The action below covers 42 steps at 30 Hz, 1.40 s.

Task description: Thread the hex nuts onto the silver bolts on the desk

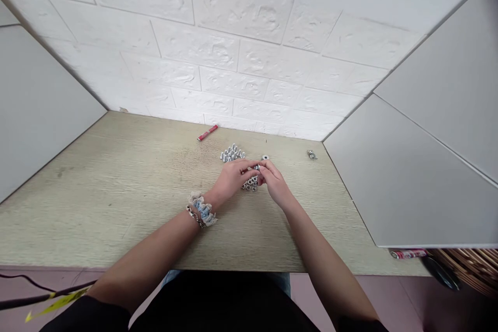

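Observation:
My left hand (232,177) and my right hand (274,180) meet over the middle of the table. Between their fingertips is a small metal piece (257,167), gripped from both sides; its exact shape is too small to tell. Just beyond my left hand, several silvery bolts (232,152) stand in a group. Several metal nuts (249,184) lie beneath and between my hands, partly covered by them. A round washer (265,157) lies just past the fingers of my right hand.
A red tube (207,133) lies near the white brick wall. Some small metal parts (312,154) rest at the right by the grey panel (412,181). Another red tube (408,253) and a dark object (441,272) are at the table's right front corner.

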Each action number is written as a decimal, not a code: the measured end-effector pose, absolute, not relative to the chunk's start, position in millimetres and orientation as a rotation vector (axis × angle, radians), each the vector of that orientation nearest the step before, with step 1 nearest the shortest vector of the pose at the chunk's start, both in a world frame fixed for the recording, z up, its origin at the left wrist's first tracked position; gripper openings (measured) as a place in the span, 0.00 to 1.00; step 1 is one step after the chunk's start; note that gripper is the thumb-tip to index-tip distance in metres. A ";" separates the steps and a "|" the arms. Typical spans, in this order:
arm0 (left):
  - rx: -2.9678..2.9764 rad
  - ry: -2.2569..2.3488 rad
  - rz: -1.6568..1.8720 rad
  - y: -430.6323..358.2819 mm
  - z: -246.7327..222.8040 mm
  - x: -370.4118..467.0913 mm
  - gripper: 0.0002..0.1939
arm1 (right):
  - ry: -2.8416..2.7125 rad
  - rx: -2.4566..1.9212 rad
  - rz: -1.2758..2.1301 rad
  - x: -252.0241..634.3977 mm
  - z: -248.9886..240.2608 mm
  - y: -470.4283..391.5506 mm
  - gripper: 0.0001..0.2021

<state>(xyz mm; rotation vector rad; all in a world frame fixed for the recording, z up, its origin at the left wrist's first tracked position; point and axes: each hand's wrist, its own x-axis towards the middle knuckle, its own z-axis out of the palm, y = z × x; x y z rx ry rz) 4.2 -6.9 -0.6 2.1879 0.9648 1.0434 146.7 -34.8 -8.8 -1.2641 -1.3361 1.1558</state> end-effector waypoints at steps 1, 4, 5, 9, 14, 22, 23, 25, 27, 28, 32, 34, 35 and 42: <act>2.189 0.961 1.046 -7.0 -0.4 4.1 0.12 | -1.305 -1.233 1.177 147.0 -8.6 -34.6 0.04; 2.184 0.942 1.071 -6.7 -1.5 4.1 0.12 | -1.201 -1.168 1.184 148.3 -8.9 -33.5 0.06; 2.180 0.936 1.084 -6.4 -2.3 4.2 0.12 | -1.190 -1.183 1.171 148.6 -9.2 -33.3 0.06; 2.182 0.925 1.115 -5.9 -4.5 4.6 0.11 | -1.253 -1.342 1.132 148.5 -9.6 -33.5 0.18; 2.207 0.918 1.105 -7.9 -2.2 4.6 0.08 | -1.402 -1.350 1.079 148.2 -7.4 -34.5 0.25; 2.191 0.933 1.094 -7.0 -1.9 3.6 0.11 | -1.256 -1.109 1.111 151.0 -10.8 -33.0 0.09; 2.195 0.930 1.103 -7.0 -2.3 3.7 0.11 | -1.246 -1.150 1.080 151.3 -11.9 -32.5 0.09; 2.209 0.929 1.124 -7.3 -3.2 4.1 0.10 | -1.265 -1.289 1.025 151.3 -12.8 -32.4 0.13; 2.219 0.929 1.143 -7.5 -3.9 4.4 0.09 | -1.321 -1.413 1.016 150.9 -11.6 -33.2 0.22; 2.226 0.924 1.148 -7.7 -4.1 4.6 0.09 | -1.350 -1.449 1.024 150.6 -10.3 -33.8 0.24; 2.278 0.893 1.142 -8.3 -3.2 4.5 0.09 | -1.416 -1.430 1.055 151.0 -5.0 -34.7 0.23; 2.298 0.885 1.135 -8.5 -2.6 4.1 0.09 | -1.406 -1.331 1.106 152.8 -5.0 -33.2 0.16; 2.308 0.883 1.132 -8.4 -2.5 3.8 0.09 | -1.387 -1.265 1.142 153.9 -5.9 -32.1 0.11; 2.329 0.858 1.154 -6.0 -5.4 3.3 0.11 | -1.330 -1.318 1.124 155.4 -12.7 -28.9 0.12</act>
